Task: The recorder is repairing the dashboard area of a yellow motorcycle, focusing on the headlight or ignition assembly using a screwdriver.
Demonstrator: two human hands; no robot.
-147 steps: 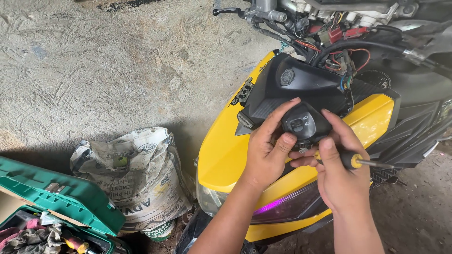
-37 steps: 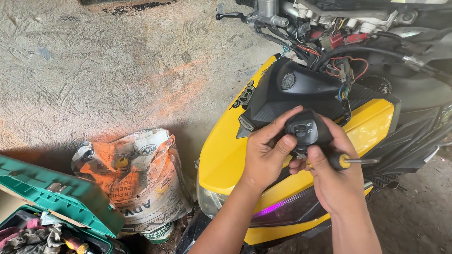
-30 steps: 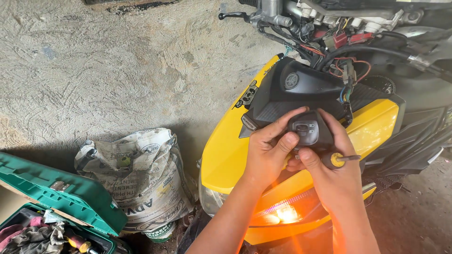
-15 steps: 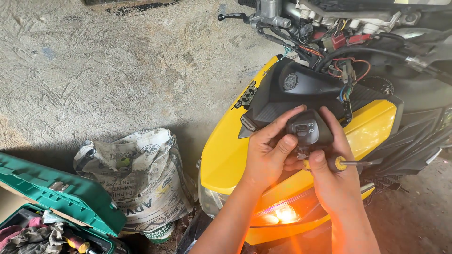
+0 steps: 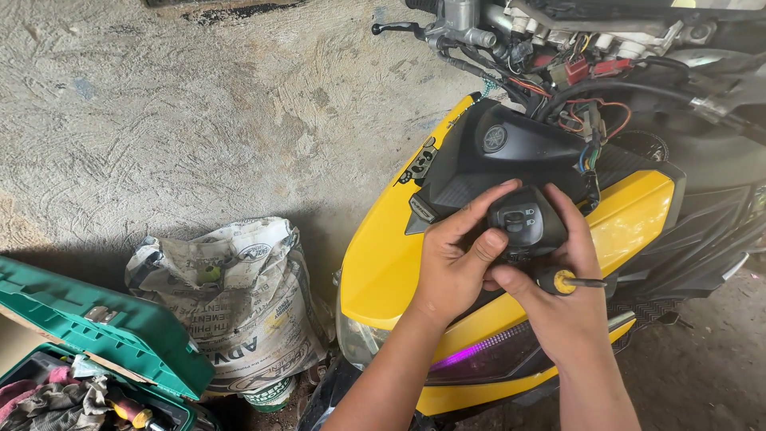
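Observation:
Both my hands hold a small black handlebar switch unit (image 5: 527, 227) with buttons, over the front of a yellow and black scooter (image 5: 391, 255). My left hand (image 5: 455, 267) grips the unit from the left, thumb pressed on its face. My right hand (image 5: 558, 299) supports it from below and right, and also holds a screwdriver (image 5: 568, 282) with a black and yellow handle, its shaft pointing right. Loose coloured wires (image 5: 582, 120) hang from the bare handlebar area above. The scooter's front light strip (image 5: 487, 355) glows purple.
A printed white sack (image 5: 239, 303) stands on the concrete floor (image 5: 159, 120) left of the scooter. An open green toolbox (image 5: 88, 335) with rags and tools sits at the lower left. The brake lever (image 5: 399, 28) sticks out at the top.
My left thumb has shifted on the switch unit. The scooter's front light changed from orange to purple. An orange glow on the sack came and went earlier.

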